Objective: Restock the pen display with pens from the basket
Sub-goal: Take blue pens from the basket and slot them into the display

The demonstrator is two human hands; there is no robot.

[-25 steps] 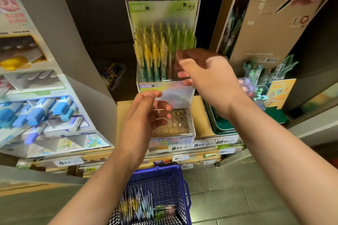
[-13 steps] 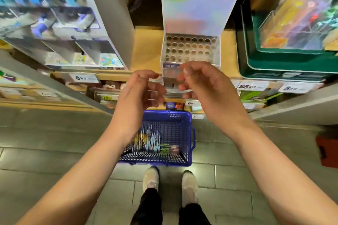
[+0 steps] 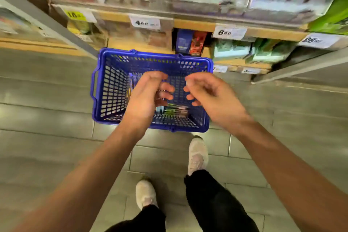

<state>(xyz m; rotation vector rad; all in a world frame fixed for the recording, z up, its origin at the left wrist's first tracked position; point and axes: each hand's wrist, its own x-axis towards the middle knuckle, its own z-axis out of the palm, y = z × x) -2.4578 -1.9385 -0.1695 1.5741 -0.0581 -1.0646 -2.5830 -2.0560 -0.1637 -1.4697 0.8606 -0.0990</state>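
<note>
A blue plastic basket (image 3: 105, 88) stands on the tiled floor below the shelves. A few pens (image 3: 175, 109) lie on its bottom, partly hidden by my hands. My left hand (image 3: 146, 96) hovers over the basket's middle with fingers loosely curled and nothing in it. My right hand (image 3: 209, 96) hangs beside it over the basket's right half, fingers also loosely curled and empty. The pen display is out of the frame. The whole view is blurred by motion.
Shelf edges with price tags (image 3: 145, 22) run along the top, with boxed goods (image 3: 188, 43) under them. A grey shelf frame (image 3: 56, 28) slants at the left. My two feet in pale shoes (image 3: 197, 154) stand on the floor just before the basket.
The view has swung down from the pen display to the floor and basket. Both hands have come down from the display's front to just above the basket.
</note>
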